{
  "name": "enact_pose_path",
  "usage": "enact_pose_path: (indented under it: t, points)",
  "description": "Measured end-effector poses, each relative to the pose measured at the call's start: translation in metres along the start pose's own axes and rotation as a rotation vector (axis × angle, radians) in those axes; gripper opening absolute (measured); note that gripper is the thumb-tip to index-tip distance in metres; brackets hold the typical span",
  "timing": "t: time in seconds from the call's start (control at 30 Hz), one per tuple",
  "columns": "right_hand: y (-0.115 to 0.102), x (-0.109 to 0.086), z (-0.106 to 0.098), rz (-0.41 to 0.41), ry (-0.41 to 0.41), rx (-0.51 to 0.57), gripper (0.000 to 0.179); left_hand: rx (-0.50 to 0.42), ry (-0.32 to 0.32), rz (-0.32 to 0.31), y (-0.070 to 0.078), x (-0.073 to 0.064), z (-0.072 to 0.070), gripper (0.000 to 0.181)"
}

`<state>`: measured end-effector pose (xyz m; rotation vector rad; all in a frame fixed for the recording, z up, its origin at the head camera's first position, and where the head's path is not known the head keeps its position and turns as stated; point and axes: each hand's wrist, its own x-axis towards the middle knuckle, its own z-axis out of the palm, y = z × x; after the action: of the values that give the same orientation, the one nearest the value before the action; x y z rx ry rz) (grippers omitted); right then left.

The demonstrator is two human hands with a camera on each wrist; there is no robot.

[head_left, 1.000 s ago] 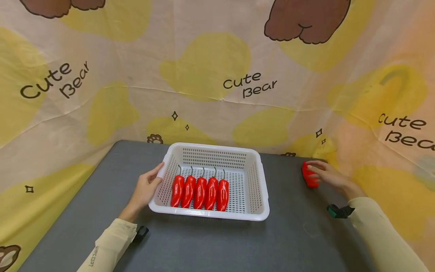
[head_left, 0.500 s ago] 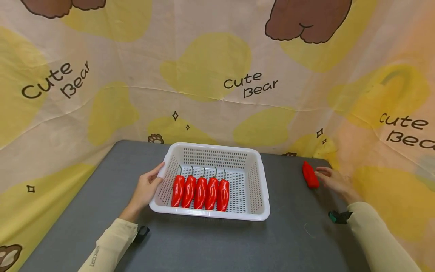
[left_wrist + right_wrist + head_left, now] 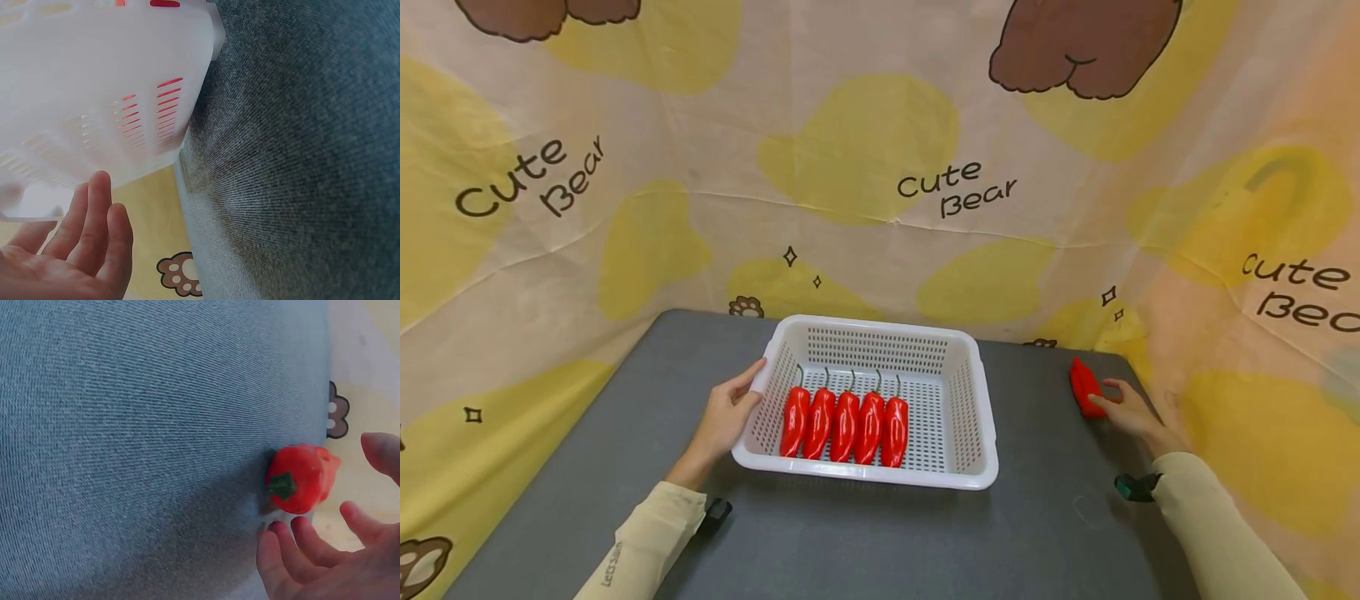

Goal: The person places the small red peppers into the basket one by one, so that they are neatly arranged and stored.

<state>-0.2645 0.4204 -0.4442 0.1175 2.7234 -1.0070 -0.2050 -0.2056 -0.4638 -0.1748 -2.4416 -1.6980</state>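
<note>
A white plastic basket stands on the grey table, with several glossy red peppers lined up inside, their thin green stems pointing to the back. My left hand holds the basket's left rim. In the left wrist view its fingers lie by the outside wall. Far to the right, one more red pepper lies on the table; the right wrist view shows its green stem stub. My right hand is at this pepper's right side, fingers loosely bent around a gap. Whether a fingertip touches the pepper I cannot tell.
The grey cloth-covered table ends at a yellow and cream printed curtain behind and at both sides. The right side of the curtain comes close to my right forearm.
My right hand has drawn back from above the lone pepper to its right side and come slightly nearer the front. The left hand and basket stay in place.
</note>
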Motion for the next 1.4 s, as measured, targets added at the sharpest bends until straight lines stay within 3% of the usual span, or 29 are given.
enact_pose_path:
  t: [0.63, 0.83, 1.2, 1.27, 1.4]
  points:
    - [0.000, 0.006, 0.016, 0.122, 0.084, 0.037, 0.076, -0.023, 0.001, 0.021, -0.003, 0.002, 0.001, 0.052]
    - [0.005, 0.007, 0.018, 0.134, 0.198, 0.057, 0.073, -0.028, -0.002, 0.015, -0.002, 0.001, 0.001, 0.052]
    - [0.000, 0.003, 0.010, 0.215, 0.474, 0.349, 0.089, -0.034, -0.008, 0.009, -0.001, 0.001, 0.001, 0.052]
    - [-0.003, 0.003, 0.008, 0.221, 0.510, 0.461, 0.091, -0.033, -0.005, 0.011, -0.001, 0.001, 0.001, 0.052]
    - [-0.012, 0.001, 0.004, 0.194, 0.556, 0.797, 0.087, -0.032, -0.004, 0.007, -0.001, 0.001, 0.001, 0.052]
